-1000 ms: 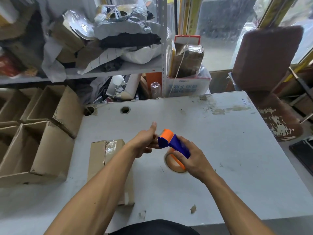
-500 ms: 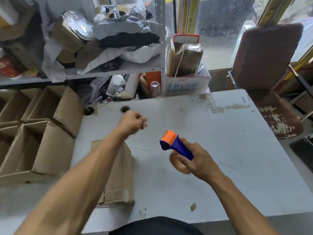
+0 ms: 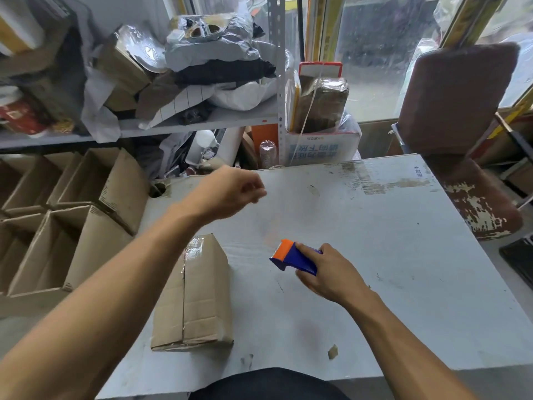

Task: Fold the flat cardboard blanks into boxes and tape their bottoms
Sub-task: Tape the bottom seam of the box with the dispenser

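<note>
Brown cardboard box [image 3: 196, 295], seam taped, lies bottom-up on the grey table [image 3: 403, 255].

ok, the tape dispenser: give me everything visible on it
The tape dispenser has a blue plastic-looking body with an orange front end. The right hand grips its rear, fingers curled round it, so the roll is hidden. It is held just over the grey table, orange end pointing left and away, to the right of the cardboard box, apart from it.

Blue tape dispenser [image 3: 297, 259] with orange front, plain brown cardboard box [image 3: 199, 295], pale grey table [image 3: 403, 255] with brownish stains
</note>
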